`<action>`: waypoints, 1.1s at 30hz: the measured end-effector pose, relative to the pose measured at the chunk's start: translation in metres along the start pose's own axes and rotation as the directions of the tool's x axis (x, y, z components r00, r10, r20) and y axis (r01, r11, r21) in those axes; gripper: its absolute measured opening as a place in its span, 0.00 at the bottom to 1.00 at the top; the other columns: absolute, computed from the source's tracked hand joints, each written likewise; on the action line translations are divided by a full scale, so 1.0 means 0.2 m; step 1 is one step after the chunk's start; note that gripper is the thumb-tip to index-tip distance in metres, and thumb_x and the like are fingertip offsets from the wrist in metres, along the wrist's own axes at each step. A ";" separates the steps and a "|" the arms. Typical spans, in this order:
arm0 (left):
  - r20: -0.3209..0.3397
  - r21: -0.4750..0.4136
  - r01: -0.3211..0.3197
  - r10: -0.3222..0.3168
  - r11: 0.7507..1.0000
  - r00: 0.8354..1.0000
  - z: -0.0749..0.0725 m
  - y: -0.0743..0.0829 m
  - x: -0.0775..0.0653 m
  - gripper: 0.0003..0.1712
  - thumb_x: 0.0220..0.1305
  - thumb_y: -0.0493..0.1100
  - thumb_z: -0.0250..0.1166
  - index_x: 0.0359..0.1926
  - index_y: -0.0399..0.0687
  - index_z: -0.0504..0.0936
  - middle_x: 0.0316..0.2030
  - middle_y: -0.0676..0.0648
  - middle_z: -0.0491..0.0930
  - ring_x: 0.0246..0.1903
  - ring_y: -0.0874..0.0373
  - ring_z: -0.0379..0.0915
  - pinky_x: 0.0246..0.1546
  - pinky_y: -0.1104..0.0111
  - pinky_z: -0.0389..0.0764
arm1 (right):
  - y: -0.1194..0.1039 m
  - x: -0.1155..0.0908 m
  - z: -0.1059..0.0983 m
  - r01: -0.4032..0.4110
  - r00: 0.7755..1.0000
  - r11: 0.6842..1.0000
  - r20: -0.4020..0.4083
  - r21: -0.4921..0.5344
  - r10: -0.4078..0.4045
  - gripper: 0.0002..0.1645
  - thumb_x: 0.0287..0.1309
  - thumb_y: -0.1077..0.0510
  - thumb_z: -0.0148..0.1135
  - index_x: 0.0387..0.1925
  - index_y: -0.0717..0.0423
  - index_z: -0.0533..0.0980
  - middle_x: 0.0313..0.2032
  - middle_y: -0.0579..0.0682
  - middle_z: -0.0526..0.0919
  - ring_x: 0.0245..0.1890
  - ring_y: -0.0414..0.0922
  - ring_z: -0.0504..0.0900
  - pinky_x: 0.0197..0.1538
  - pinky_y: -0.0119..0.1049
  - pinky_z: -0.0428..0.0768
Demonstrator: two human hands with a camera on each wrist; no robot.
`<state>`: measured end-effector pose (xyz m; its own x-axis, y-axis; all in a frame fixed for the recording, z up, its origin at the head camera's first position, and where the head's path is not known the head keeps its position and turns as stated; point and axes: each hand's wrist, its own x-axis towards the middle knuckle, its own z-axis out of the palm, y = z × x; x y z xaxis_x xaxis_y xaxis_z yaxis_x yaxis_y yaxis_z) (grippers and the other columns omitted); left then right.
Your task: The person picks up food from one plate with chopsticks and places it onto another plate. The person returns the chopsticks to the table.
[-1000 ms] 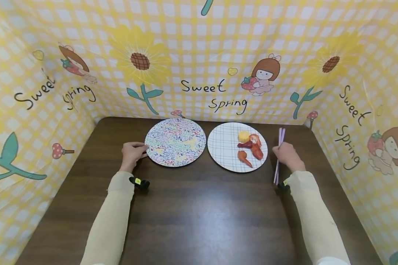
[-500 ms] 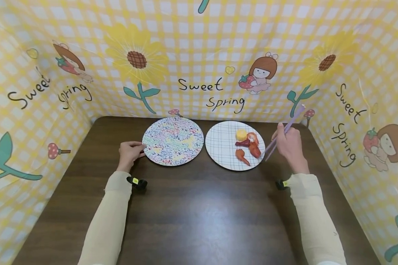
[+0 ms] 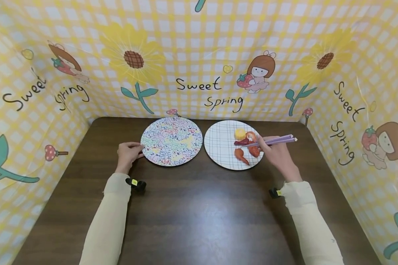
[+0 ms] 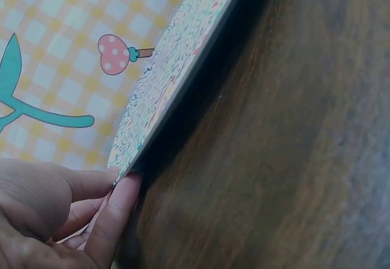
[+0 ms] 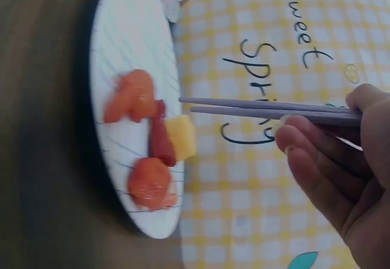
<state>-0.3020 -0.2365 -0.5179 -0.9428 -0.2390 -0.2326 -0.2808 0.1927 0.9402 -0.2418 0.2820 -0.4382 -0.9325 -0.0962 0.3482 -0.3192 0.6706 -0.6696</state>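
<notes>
My left hand pinches the left rim of a round plate with a multicoloured squiggle pattern. In the left wrist view the thumb is on top of the rim and a finger lies beneath. My right hand holds purple chopsticks whose tips reach over a white grid-lined plate. On that plate's right half sit a yellow chunk, a dark red drumstick-shaped piece, an orange wing-like piece, a reddish-brown piece and a shrimp. The right wrist view shows the tips close together, above the food.
Both plates stand side by side near the back edge of the dark wooden table. A yellow checked cloth with printed flowers and figures hangs around the back and sides. Each wrist wears a black camera.
My right hand has swung the chopsticks up from an upright grip beside the grid-lined plate, then moved left so they point over the food. My left hand stays on its rim.
</notes>
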 end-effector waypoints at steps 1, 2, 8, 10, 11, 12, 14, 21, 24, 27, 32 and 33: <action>-0.003 -0.002 -0.002 0.002 1.000 1.000 0.00 0.00 0.00 0.22 0.69 0.38 0.66 0.60 0.28 0.78 0.52 0.34 0.79 0.33 0.67 0.82 0.39 0.71 0.87 | 0.01 -0.01 0.01 -0.011 1.000 1.000 0.013 0.000 0.011 0.27 0.76 0.51 0.54 0.24 0.62 0.84 0.21 0.58 0.84 0.22 0.43 0.75 0.29 0.28 0.68; -0.005 0.000 -0.003 0.003 1.000 1.000 0.00 0.00 0.00 0.22 0.69 0.38 0.66 0.59 0.28 0.79 0.53 0.34 0.79 0.33 0.67 0.82 0.39 0.71 0.87 | 0.01 -0.02 0.02 -0.026 0.999 1.000 0.028 0.002 0.026 0.28 0.76 0.51 0.53 0.23 0.62 0.83 0.21 0.58 0.83 0.23 0.45 0.73 0.29 0.30 0.67; 0.005 0.005 0.007 -0.007 1.000 1.000 0.00 0.01 -0.02 0.22 0.70 0.38 0.66 0.60 0.28 0.78 0.55 0.31 0.78 0.33 0.67 0.81 0.39 0.72 0.87 | 0.05 -0.07 0.04 -0.108 0.983 0.993 0.143 -0.050 0.114 0.36 0.79 0.45 0.46 0.20 0.64 0.78 0.17 0.52 0.76 0.21 0.46 0.69 0.27 0.36 0.67; 0.007 -0.001 0.008 -0.008 1.000 1.000 0.00 0.01 -0.02 0.23 0.70 0.38 0.66 0.60 0.28 0.78 0.55 0.31 0.78 0.33 0.68 0.81 0.39 0.73 0.87 | 0.05 -0.08 0.04 -0.062 0.978 0.990 0.190 -0.127 0.086 0.34 0.80 0.46 0.44 0.22 0.63 0.77 0.18 0.50 0.74 0.23 0.46 0.70 0.30 0.38 0.68; 0.007 -0.005 0.005 -0.005 1.000 1.000 0.00 0.01 -0.02 0.23 0.70 0.38 0.66 0.60 0.28 0.78 0.55 0.31 0.78 0.32 0.68 0.81 0.39 0.72 0.87 | 0.06 -0.09 0.04 -0.046 0.976 0.989 0.204 -0.143 0.075 0.34 0.80 0.46 0.44 0.23 0.63 0.77 0.18 0.49 0.74 0.24 0.46 0.70 0.30 0.38 0.69; 0.008 -0.010 0.003 -0.003 1.000 1.000 0.00 0.01 -0.02 0.23 0.70 0.38 0.66 0.60 0.27 0.78 0.55 0.31 0.78 0.32 0.68 0.81 0.39 0.72 0.87 | 0.06 -0.09 0.05 -0.023 0.974 0.987 0.217 -0.161 0.058 0.33 0.81 0.47 0.43 0.23 0.62 0.77 0.18 0.48 0.73 0.24 0.46 0.70 0.30 0.38 0.68; 0.010 -0.015 -0.004 0.004 1.000 1.000 -0.01 0.01 -0.02 0.23 0.69 0.38 0.66 0.60 0.27 0.78 0.55 0.31 0.78 0.33 0.68 0.81 0.39 0.72 0.87 | 0.06 -0.10 0.06 0.009 0.967 0.985 0.251 -0.174 0.036 0.30 0.80 0.49 0.44 0.24 0.62 0.77 0.18 0.46 0.72 0.24 0.46 0.69 0.30 0.37 0.68; 0.015 -0.019 -0.016 0.016 1.000 1.000 0.00 -0.01 -0.01 0.23 0.69 0.38 0.66 0.60 0.27 0.78 0.54 0.31 0.78 0.33 0.68 0.82 0.38 0.72 0.87 | 0.04 -0.11 0.08 -0.036 0.949 0.994 0.309 -0.100 0.065 0.25 0.78 0.52 0.45 0.35 0.62 0.83 0.25 0.51 0.79 0.29 0.47 0.74 0.34 0.37 0.73; 0.011 -0.033 -0.019 0.020 0.999 1.000 0.00 -0.02 0.00 0.23 0.69 0.38 0.66 0.60 0.26 0.78 0.53 0.31 0.78 0.32 0.68 0.82 0.38 0.72 0.87 | 0.02 -0.12 0.09 0.014 0.953 0.995 0.302 -0.094 0.015 0.22 0.79 0.54 0.47 0.44 0.61 0.85 0.34 0.57 0.86 0.35 0.49 0.79 0.40 0.40 0.78; 0.009 -0.036 -0.021 0.021 0.999 1.000 0.00 -0.02 0.00 0.23 0.69 0.37 0.67 0.59 0.26 0.78 0.52 0.31 0.79 0.31 0.68 0.82 0.38 0.72 0.87 | 0.01 -0.12 0.11 0.073 0.962 0.993 0.269 -0.091 -0.046 0.18 0.77 0.57 0.50 0.43 0.62 0.85 0.35 0.58 0.87 0.34 0.48 0.81 0.39 0.39 0.80; 0.002 -0.030 -0.023 0.023 0.999 1.000 0.00 -0.02 0.01 0.22 0.69 0.38 0.67 0.59 0.27 0.79 0.52 0.32 0.80 0.31 0.69 0.81 0.37 0.72 0.87 | 0.01 -0.12 0.15 0.152 0.969 0.985 0.210 -0.084 -0.131 0.15 0.73 0.62 0.54 0.33 0.63 0.83 0.27 0.55 0.84 0.27 0.44 0.76 0.30 0.32 0.75; -0.001 -0.032 -0.022 0.022 0.999 1.000 0.00 -0.02 0.01 0.22 0.69 0.38 0.67 0.58 0.27 0.79 0.52 0.32 0.80 0.31 0.69 0.81 0.37 0.72 0.87 | 0.02 -0.12 0.15 0.163 0.968 0.984 0.204 -0.074 -0.145 0.14 0.71 0.63 0.55 0.31 0.63 0.83 0.25 0.54 0.83 0.25 0.44 0.75 0.29 0.32 0.73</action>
<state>-0.3022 -0.2382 -0.5217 -0.9485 -0.2357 -0.2116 -0.2542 0.1676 0.9525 -0.2265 0.2637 -0.4688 -0.8910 -0.3403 0.3004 -0.4534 0.6983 -0.5539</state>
